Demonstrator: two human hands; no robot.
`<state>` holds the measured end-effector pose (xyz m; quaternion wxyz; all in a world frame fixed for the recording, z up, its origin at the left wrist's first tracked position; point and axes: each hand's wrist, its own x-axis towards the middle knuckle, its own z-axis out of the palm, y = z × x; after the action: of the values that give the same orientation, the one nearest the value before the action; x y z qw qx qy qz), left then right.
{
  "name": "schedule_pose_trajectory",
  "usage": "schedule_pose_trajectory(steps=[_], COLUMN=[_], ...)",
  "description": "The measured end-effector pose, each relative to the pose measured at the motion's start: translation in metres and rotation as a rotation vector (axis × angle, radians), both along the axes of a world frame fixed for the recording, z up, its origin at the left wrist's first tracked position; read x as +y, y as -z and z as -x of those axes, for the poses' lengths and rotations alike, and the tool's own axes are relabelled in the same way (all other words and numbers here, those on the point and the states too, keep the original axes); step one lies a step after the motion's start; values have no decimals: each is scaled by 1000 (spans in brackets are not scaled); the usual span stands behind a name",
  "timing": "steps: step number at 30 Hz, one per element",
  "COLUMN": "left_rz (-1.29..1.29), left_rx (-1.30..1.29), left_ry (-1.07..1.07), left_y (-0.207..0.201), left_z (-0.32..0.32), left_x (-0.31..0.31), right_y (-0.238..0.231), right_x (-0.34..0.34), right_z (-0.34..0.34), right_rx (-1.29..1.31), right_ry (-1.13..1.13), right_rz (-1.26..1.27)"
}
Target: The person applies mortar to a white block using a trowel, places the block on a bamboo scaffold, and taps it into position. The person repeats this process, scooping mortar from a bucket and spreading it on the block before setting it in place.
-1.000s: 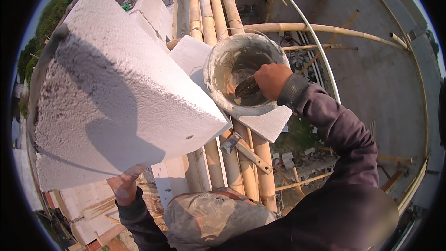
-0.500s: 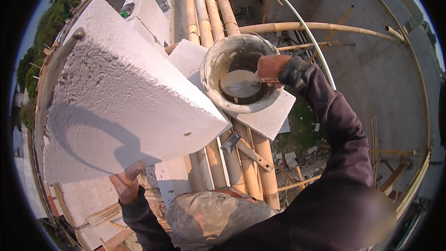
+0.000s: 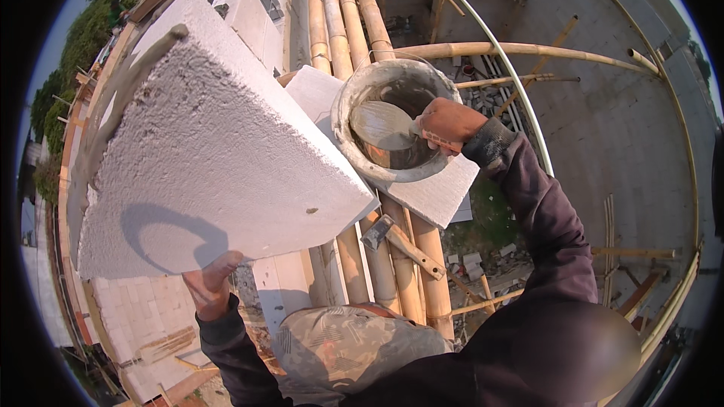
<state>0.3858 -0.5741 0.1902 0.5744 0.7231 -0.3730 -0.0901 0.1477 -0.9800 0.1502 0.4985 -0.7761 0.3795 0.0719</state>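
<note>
A big white lightweight concrete block (image 3: 204,158) stands tilted at the left, a bead of grey mortar (image 3: 124,105) along its far left edge. My left hand (image 3: 211,284) grips the block's lower edge, its thumb on the face and its other fingers hidden. Over the mortar-caked bucket (image 3: 349,152), my right hand (image 3: 452,125) is closed round the handle of a trowel (image 3: 383,125). The wide blade lies inside the bucket's mouth with wet grey mortar on it. A hatchet-like hammer (image 3: 405,246) with a wooden handle rests on the bamboo poles just below the bucket.
The bucket stands on a flat white slab (image 3: 436,190) across bamboo scaffold poles (image 3: 388,275). Beyond the poles at the right is a drop to rubble (image 3: 483,264). A pale curved pole (image 3: 520,83) rises beside my right arm. Another white block (image 3: 253,19) sits behind the tilted one.
In the bucket, the trowel blade has tilted and shifted up and left, showing more mortar. The block appears slightly turned to the right, with my left hand still on its edge.
</note>
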Motion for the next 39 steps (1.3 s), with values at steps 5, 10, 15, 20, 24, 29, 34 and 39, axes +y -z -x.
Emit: schedule_pose_trajectory(steps=[5,10,15,20,24,29,34,39], left_rz=[-5,-78,-292,-267,-257,-145,-2,76], left_rx=[52,-376,-910,-645,-935,-257,194,317], left_ry=[-8,107,162,-22,-5,109,86,214], left_y=[-4,7,13,16,17,18,-7,-36], left_z=[5,-5,-22,-16,-15,-13,10,19], left_x=[-1,16,28,28,29,21,-5,-26], right_y=[21,15,-16,-10,-6,-33,-92,-166], right_x=[-6,4,-3,-4,-4,-8,3,5], right_z=[-13,-14,1,-21,-12,31,60,18], right_rx=[98,65,31,264,128,-24,-640,-880], right_ry=[-366,-123,-54,-237,-201,-20,-60,-171], right_rz=[469,217,178,222,6,-79,-280,302])
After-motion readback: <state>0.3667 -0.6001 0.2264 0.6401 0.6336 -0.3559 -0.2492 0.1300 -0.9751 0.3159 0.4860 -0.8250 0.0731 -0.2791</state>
